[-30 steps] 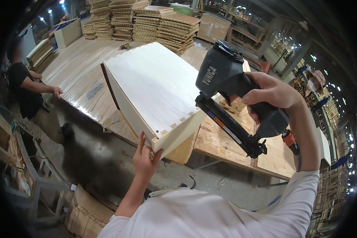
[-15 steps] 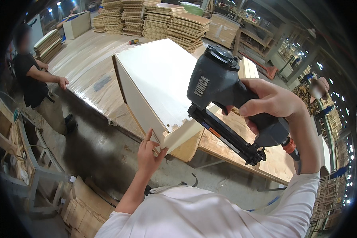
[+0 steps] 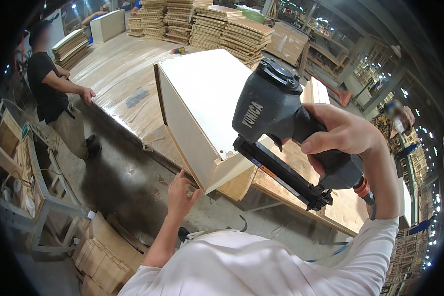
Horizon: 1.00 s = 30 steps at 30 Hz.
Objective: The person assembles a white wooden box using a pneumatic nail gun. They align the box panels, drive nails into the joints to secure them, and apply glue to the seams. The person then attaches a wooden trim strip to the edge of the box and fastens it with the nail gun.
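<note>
My right hand (image 3: pixel 338 133) is wrapped round the handle of a black pneumatic stapler (image 3: pixel 274 106), held up over the near right side of the work surface. Its long magazine slants down to the right, and an orange hose fitting sits at its lower end. A pale wooden box (image 3: pixel 209 93) with a white top panel stands tilted in view, one corner toward me. At its lower near corner is my left hand (image 3: pixel 181 197), with curled fingers and thumb against the bottom edge. Part of the box's right side is hidden behind the stapler.
Stacks of wooden panels (image 3: pixel 237 37) line the far side of the large worktable (image 3: pixel 126 81). A co-worker (image 3: pixel 54 89) stands at its left edge, one hand on it. A grey metal frame (image 3: pixel 44 217) and cardboard pieces (image 3: pixel 103 251) lie at lower left.
The box and surroundings appear shifted slightly right in view. My left hand has slid lower along the box corner, its fingers more curled. The stapler stays raised in my right hand.
</note>
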Available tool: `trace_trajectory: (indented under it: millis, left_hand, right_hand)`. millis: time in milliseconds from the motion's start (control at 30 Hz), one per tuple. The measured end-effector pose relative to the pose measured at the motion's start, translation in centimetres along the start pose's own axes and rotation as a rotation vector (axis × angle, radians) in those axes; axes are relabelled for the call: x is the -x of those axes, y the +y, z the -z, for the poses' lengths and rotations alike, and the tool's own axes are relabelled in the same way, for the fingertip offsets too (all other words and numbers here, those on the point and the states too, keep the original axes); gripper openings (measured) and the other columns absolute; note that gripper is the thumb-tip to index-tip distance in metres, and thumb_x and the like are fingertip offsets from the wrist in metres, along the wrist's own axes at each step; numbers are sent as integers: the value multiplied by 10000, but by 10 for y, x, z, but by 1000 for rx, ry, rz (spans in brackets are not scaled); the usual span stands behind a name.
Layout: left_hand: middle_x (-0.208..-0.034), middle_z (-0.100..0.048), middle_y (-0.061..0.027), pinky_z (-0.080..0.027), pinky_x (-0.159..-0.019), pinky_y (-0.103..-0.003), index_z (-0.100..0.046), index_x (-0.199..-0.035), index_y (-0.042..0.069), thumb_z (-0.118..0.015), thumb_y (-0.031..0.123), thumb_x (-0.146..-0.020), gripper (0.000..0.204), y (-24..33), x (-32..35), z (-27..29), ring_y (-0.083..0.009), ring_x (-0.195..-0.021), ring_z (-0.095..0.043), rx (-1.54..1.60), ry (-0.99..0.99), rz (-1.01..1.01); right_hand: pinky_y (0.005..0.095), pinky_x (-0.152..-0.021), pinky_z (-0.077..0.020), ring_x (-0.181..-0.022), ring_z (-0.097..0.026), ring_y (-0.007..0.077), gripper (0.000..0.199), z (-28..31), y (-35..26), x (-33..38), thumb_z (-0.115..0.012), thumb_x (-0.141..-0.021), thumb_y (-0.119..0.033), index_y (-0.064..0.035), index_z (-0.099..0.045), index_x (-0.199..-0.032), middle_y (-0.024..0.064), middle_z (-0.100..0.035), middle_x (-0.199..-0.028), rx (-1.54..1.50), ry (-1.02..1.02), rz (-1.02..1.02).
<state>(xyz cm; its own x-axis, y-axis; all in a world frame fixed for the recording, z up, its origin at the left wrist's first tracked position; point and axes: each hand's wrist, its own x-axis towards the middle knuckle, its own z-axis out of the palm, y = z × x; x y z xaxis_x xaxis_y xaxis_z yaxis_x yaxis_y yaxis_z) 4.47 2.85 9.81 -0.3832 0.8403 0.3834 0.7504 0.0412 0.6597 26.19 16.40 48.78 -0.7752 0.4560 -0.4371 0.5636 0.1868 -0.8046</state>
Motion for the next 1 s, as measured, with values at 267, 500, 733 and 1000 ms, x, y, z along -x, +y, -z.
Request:
trace_trajectory:
  millis: [267, 500, 733, 1000]
  left_hand:
    - [-1307, -506, -221, -413, -956, -421, -483, -1094, 26, -817, 257, -690, 572, 6, 0, -4, -364, -1219, -485, 49, -82, 65]
    - [-1198, -566, -246, -439, -904, -420, -528, -1044, -4, -692, 333, -802, 446, -3, 11, -2, -412, -1100, -545, 134, 58, 7]
    - [-1035, -625, -181, -452, -833, -399, -522, -1174, -17, -483, 354, -945, 438, -7, 1, 4, -363, -976, -594, 121, 0, 365]
    - [-960, -645, -203, -476, -760, -389, -547, -1046, -9, -558, 307, -918, 341, -71, -89, 19, -336, -851, -632, 136, 191, 229]
  right_hand:
    - [286, -469, -522, -543, -619, 169, 436, 10, 19, 13, -663, -786, -64, 64, -456, -1148, 109, -605, -864, -50, 80, -8]
    - [318, -459, -524, -521, -601, 186, 314, 60, 121, 62, -522, -820, -149, 24, -501, -1081, 102, -585, -790, -264, 457, 90]
    - [364, -489, -503, -549, -613, 230, 311, 60, 353, 18, -520, -838, -131, 2, -474, -1116, 151, -582, -805, 1, 775, -214]
    - [493, -776, -493, -949, -595, 422, 581, 0, 454, -50, -582, -852, -216, 19, -361, -1335, 266, -537, -1120, 615, 920, -565]
